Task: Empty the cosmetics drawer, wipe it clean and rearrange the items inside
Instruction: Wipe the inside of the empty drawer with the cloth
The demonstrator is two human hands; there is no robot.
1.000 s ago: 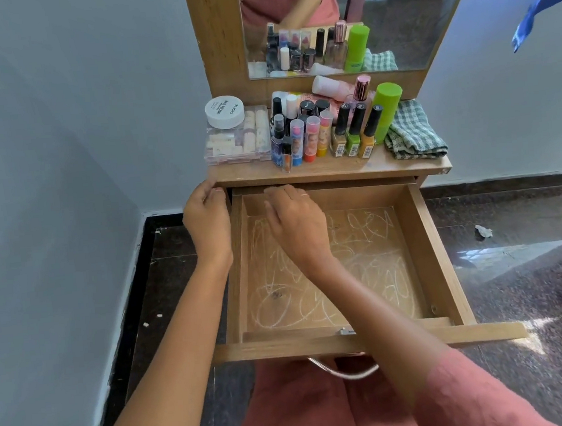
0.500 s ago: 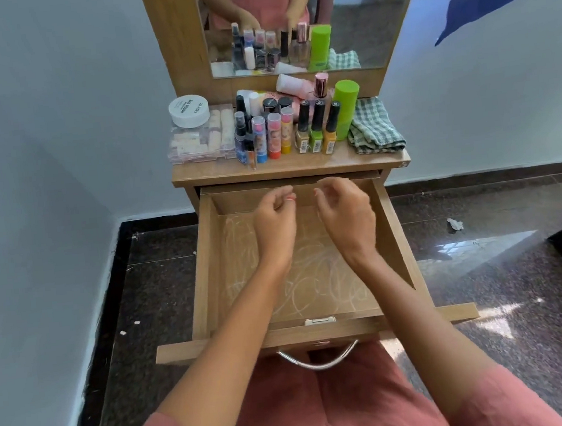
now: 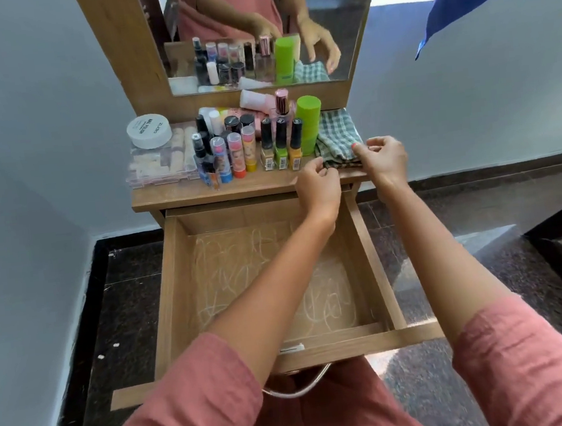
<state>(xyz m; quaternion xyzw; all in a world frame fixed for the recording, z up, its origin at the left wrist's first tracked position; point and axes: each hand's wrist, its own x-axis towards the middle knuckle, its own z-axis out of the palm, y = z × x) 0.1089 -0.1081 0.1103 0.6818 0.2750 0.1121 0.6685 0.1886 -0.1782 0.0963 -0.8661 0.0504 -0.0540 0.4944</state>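
The drawer (image 3: 169,292) stood pulled out across the lower middle of the frame, emptied, its floor streaked with pale scribbled marks and not yet wiped. Above it ran the dresser shelf (image 3: 182,196), crowded from left to centre with the cosmetics (image 3: 225,149) taken out of it.

The checked cloth (image 3: 335,135) lay folded at the shelf's right end, its long axis running from the mirror toward the shelf's front edge, and its near edge sat just at that edge, directly above the drawer's back right corner. Both hands met it there. The left hand (image 3: 318,185) pinched the near left corner, and the right hand (image 3: 384,161) had its fingers curled over the near right part, apparently gripping it too. The right hand was the nearer by reach; the left arm crossed over the open drawer.

The green bottle (image 3: 309,124) touched the cloth's left side, with the nail polish bottles (image 3: 282,147) just beside it, so the free way out was probably toward the viewer and down into the drawer.
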